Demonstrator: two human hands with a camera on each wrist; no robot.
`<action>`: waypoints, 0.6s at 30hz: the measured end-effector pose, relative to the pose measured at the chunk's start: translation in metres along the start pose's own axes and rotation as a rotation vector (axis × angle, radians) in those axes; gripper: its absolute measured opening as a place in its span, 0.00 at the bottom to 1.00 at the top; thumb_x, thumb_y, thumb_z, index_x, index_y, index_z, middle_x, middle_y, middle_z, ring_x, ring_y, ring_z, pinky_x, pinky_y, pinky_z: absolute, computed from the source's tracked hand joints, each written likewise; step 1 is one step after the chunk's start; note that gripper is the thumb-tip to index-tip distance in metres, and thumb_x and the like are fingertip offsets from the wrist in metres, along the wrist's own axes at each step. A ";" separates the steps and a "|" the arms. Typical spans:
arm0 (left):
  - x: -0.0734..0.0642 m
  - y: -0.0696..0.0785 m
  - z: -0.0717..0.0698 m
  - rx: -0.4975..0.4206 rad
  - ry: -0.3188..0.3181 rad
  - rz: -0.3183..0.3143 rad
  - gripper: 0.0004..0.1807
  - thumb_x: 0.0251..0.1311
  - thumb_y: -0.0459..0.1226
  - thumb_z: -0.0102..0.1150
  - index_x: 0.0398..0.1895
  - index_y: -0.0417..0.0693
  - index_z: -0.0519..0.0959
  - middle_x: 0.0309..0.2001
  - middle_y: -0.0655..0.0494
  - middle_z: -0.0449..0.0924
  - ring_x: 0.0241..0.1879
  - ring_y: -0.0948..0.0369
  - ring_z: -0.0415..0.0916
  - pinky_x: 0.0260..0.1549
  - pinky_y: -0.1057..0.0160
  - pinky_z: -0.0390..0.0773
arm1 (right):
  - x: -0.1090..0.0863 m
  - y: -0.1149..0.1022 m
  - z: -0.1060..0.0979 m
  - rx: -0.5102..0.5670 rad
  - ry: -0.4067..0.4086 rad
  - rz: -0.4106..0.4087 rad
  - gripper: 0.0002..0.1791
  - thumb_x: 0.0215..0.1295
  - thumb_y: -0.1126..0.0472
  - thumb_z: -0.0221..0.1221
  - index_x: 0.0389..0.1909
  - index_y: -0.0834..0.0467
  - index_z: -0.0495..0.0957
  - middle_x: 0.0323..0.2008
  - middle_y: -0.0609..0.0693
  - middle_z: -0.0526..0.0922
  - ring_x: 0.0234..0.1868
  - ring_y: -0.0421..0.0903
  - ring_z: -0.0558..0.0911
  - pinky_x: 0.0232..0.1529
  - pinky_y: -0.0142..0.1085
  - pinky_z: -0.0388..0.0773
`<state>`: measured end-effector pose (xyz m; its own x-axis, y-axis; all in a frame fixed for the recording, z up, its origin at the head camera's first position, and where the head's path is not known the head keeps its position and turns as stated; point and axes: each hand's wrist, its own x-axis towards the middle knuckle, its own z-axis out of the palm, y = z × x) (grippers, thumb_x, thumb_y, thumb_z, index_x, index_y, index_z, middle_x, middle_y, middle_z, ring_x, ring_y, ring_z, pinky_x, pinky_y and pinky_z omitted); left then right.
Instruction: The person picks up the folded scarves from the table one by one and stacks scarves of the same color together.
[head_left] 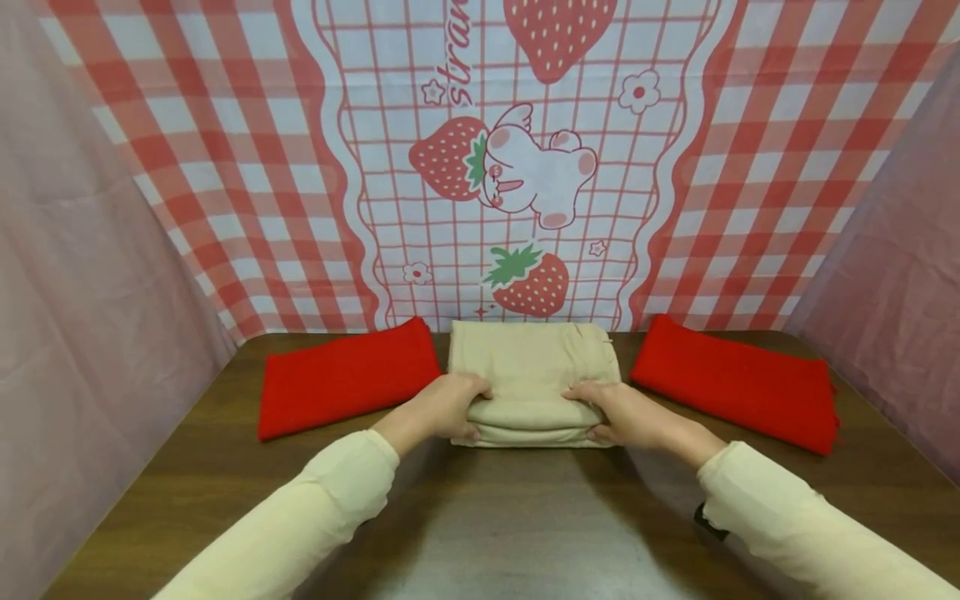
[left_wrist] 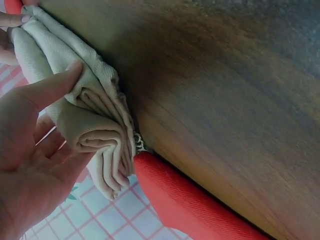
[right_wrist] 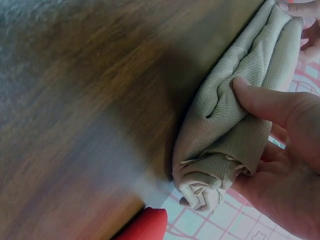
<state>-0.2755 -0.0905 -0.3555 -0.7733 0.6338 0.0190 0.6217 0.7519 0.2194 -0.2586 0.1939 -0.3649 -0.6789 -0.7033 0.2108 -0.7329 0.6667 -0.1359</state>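
A folded beige scarf (head_left: 532,358) with thin fringe threads lies at the back middle of the table. My left hand (head_left: 448,406) grips its near left corner, thumb on top and fingers around the side. At the near right corner, my right hand (head_left: 633,417) holds it the same way. In the left wrist view, the scarf's end (left_wrist: 102,137) shows several rolled layers beside the left thumb. The right wrist view has the right thumb pressing on the upper layers, with loose threads at the scarf's bunched end (right_wrist: 215,172).
One folded red scarf (head_left: 348,379) lies to the left, and another red scarf (head_left: 738,379) with fringe lies to the right. Behind the wooden table (head_left: 495,517) hangs a strawberry-print checked curtain (head_left: 300,167). Pink curtains (head_left: 82,292) stand at both sides.
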 end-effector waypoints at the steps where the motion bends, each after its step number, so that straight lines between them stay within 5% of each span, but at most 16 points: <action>1: 0.001 0.000 0.001 0.002 -0.002 -0.002 0.25 0.43 0.37 0.76 0.48 0.44 0.79 0.50 0.50 0.82 0.51 0.53 0.78 0.55 0.56 0.77 | 0.000 0.000 0.001 0.000 -0.001 0.001 0.29 0.47 0.68 0.71 0.54 0.65 0.76 0.52 0.60 0.82 0.52 0.55 0.82 0.52 0.49 0.79; 18: 0.010 -0.003 0.001 0.028 -0.003 -0.018 0.24 0.45 0.36 0.74 0.48 0.44 0.79 0.50 0.49 0.82 0.51 0.54 0.77 0.55 0.56 0.77 | 0.009 0.009 0.003 -0.006 0.007 0.014 0.28 0.47 0.68 0.70 0.53 0.65 0.77 0.50 0.60 0.83 0.50 0.55 0.82 0.51 0.49 0.80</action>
<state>-0.2857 -0.0863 -0.3568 -0.7843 0.6202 0.0125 0.6106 0.7683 0.1923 -0.2718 0.1927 -0.3672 -0.6890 -0.6920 0.2154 -0.7228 0.6781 -0.1335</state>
